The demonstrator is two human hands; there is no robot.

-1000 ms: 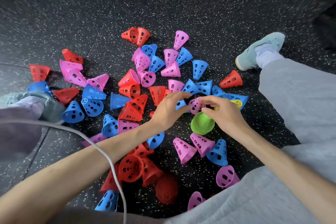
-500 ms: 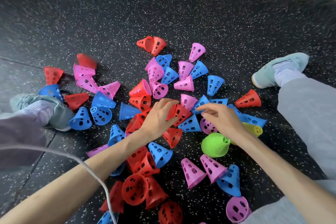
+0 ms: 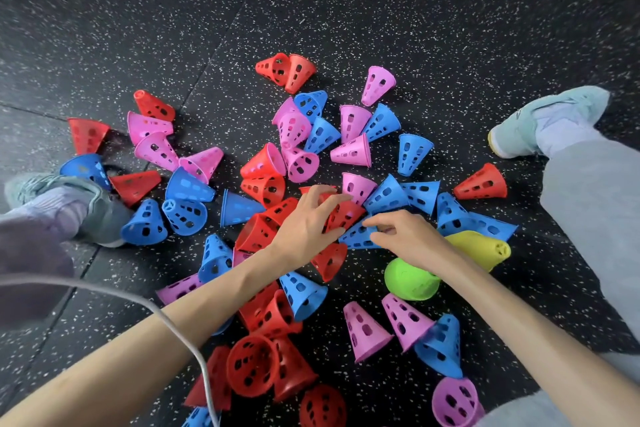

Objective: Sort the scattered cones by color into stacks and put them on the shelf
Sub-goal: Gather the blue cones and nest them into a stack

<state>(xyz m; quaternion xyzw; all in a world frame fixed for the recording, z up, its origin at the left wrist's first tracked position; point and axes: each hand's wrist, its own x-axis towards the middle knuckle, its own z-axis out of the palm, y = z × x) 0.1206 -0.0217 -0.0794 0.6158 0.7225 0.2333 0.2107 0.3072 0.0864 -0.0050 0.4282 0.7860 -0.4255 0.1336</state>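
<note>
Several red, blue and pink perforated cones lie scattered on the dark speckled floor (image 3: 381,17). My left hand (image 3: 308,222) reaches into the middle of the pile and its curled fingers close on a red cone (image 3: 346,215). Just to its right, my right hand (image 3: 405,236) pinches the tip of a blue cone (image 3: 356,236) that lies on its side. A green cone (image 3: 410,281) lies below my right wrist and a yellow cone (image 3: 481,248) beside it. The shelf is out of view.
My legs are spread round the pile: the left shoe (image 3: 79,208) at the left edge, the right shoe (image 3: 547,121) at the upper right, grey trousers (image 3: 595,218) along the right. A grey cable (image 3: 166,319) hangs across my left forearm.
The camera tilted, so the pile sits lower in view. My left hand has closed on the red cone. My right hand moved from the pink cone to the blue cone's tip.
</note>
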